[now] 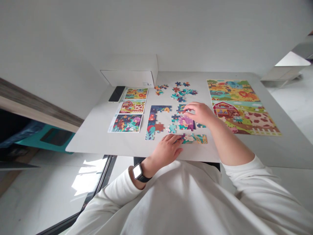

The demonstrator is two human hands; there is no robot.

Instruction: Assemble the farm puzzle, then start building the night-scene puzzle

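My left hand (168, 148) rests near the table's front edge, fingers curled and pinching a small dark puzzle piece beside a joined strip of pieces (195, 138). My right hand (199, 112) lies palm down over a purple cluster of joined pieces (184, 123), its fingertips on a loose piece at the cluster's top. A partly built blue border section (154, 119) lies to the left of both hands. Loose pieces (182, 91) are scattered farther back. A watch sits on my left wrist.
Two finished puzzles (241, 106) lie at the right of the white table (97, 133). Three picture cards (130, 109), a black phone (116, 94) and a white box (130, 71) sit at the back left. A teal seat stands left of the table.
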